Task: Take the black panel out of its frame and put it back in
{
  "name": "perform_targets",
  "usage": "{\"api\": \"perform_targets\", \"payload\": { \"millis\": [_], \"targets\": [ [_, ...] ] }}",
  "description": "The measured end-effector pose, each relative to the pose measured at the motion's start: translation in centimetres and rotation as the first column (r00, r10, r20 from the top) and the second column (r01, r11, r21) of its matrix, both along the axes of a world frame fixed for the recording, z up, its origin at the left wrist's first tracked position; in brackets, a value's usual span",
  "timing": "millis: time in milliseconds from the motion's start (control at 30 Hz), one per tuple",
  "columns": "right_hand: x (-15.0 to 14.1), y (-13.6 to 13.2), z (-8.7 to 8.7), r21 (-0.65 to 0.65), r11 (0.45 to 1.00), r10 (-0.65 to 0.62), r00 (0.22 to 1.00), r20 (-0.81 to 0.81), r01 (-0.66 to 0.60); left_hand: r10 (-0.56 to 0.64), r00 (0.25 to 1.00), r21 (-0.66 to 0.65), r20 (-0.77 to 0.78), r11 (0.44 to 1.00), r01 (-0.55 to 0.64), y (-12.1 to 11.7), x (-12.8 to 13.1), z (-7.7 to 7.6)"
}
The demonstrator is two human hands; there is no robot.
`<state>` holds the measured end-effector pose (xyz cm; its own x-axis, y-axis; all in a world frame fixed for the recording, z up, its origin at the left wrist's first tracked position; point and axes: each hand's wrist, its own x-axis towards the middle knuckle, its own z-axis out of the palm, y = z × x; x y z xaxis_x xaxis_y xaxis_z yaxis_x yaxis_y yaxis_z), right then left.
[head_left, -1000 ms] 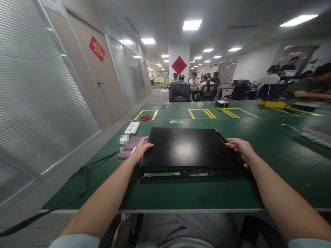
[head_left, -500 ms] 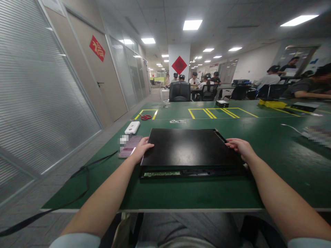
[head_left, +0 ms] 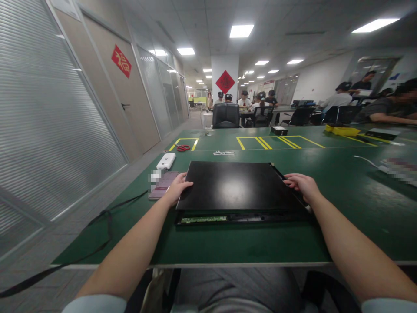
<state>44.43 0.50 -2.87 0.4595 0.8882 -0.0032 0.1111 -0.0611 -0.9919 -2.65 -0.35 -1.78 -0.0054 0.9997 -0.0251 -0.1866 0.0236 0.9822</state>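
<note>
Pinching a flat black rectangular panel (head_left: 231, 187) by the left edge with the left grip (head_left: 177, 189), at a shallow black frame (head_left: 250, 217) with the right grip (head_left: 302, 186), cannot tell whether pinching, panel over frame on the dark-green surface (head_left: 244, 245), back left 1 rounded white device (head_left: 166, 161)

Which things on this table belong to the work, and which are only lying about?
In the work:
black panel, left hand at its edge
dark frame underneath, right hand at its side
green circuit board

Lying about:
red-handled scissors
white device
pinkish device
yellow object
</note>
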Motion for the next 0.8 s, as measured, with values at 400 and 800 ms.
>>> {"api": "perform_targets", "payload": {
  "millis": [400,800],
  "targets": [
    [0.8,0.0,-0.7,0.053,0.994,-0.100,0.979,0.176,0.092,-0.073,0.992,0.046,-0.108,0.996,0.078,0.9,-0.4,-1.1],
    [0.9,0.2,-0.7,0.045,0.999,0.007,0.989,0.150,-0.014,-0.019,0.997,0.025,-0.073,0.999,0.021,0.6,-0.3,-0.5]
  ]
}}
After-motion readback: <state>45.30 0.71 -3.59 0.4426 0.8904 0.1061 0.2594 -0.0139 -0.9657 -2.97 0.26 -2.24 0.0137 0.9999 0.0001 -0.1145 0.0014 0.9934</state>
